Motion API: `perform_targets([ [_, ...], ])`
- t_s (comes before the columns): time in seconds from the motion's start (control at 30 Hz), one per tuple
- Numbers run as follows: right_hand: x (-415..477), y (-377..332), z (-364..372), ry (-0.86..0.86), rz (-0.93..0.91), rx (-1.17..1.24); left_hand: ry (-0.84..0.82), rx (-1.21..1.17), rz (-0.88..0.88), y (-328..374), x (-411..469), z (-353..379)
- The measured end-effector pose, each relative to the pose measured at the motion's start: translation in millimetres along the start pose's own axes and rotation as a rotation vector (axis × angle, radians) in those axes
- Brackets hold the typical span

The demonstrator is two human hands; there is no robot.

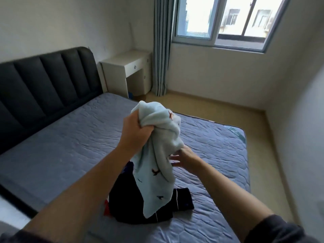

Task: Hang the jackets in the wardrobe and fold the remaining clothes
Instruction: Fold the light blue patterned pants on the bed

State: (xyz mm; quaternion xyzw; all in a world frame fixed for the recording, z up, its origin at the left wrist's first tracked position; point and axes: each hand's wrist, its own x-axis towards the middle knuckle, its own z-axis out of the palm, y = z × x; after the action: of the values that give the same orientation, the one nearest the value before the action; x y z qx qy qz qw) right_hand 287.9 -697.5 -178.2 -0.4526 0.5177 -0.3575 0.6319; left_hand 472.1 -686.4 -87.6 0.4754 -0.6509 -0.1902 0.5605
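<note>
Several dark clothes [149, 206] lie heaped on the bed [52, 155], probably waiting to be folded. Just above them the right hand [185, 158] touches the hanging light blue garment [154, 186], likely seeking an edge; I cannot tell whether it pinches. Higher, the left hand [137, 128] clenches the garment's bunched top, lifting it clear.

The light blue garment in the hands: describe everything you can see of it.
The light blue garment looks like soft, fleecy fabric with small printed figures in brown and dark blue. It is bunched and unfolded, held above the bed, its lower end hanging down in front of a pile of dark clothes lying on it. The left hand grips its bunched top in a fist. The right hand touches a fold at its right side; whether it pinches is unclear.
</note>
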Motion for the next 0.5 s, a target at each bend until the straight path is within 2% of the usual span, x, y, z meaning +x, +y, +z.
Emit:
perform_targets([
  [0.07, -31.4, -6.9, -22.6, -0.001, 0.051, 0.273, -0.059, -0.029, 0.045, 36.6, -11.9, 12.3],
  [0.17, -66.5, -18.6, -49.9, 0.008, -0.113, 0.524, -0.200, -0.066, 0.138, 76.7, -35.2, 31.2],
  [0.3, -114.4, -34.0, -79.0, 0.170, -0.301, 0.548, -0.349, -0.148, 0.172, 84.8, -71.1, 46.1],
  [0.37, -129.4, -32.8, -93.2, 0.212, -0.332, 0.580, -0.431, -0.144, 0.179, 75.0, -90.1, 50.6],
  [0.5, -155.8, -28.9, -102.7, 0.279, -0.270, 0.622, -0.651, 0.114, 0.271, 52.3, -127.9, 64.5],
])
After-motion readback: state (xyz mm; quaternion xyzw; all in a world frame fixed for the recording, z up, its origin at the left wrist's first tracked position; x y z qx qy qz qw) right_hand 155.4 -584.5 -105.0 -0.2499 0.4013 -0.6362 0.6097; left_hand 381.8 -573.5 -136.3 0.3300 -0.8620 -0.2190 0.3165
